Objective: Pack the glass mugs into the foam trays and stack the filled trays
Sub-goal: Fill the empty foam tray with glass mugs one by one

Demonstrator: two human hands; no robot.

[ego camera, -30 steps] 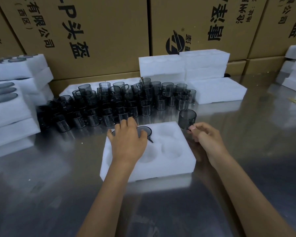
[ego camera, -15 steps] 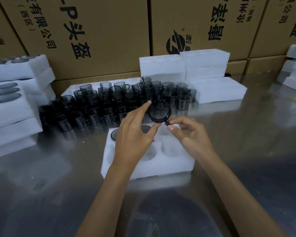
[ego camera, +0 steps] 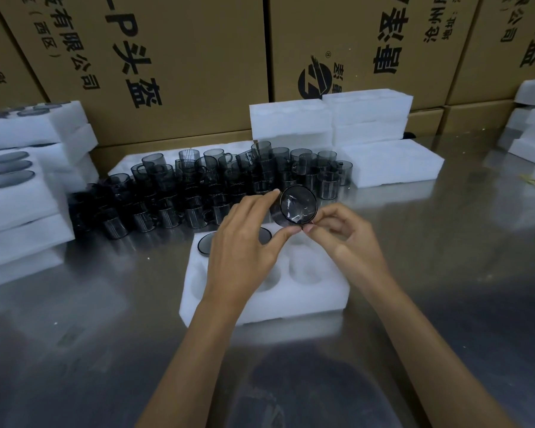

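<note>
Steel tabletop (ego camera: 445,273) carries a foam tray (ego camera: 291,301). Above its far edge both hands pinch one smoky glass mug (ego camera: 297,205): left hand (ego camera: 244,251) spans its rim, right hand (ego camera: 346,239) fingertips underneath. Loose mugs (ego camera: 198,186) crowd behind.

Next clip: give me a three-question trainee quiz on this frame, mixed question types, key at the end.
1. True or false: the raised mug is held by both the left hand and the right hand.
2. How many mugs can be seen seated in the near tray? A) none B) two C) six
3. Fill in: the loose mugs stand ___ the near tray, toward the cartons.

Key: 1 true; 2 B; 3 behind.
</note>
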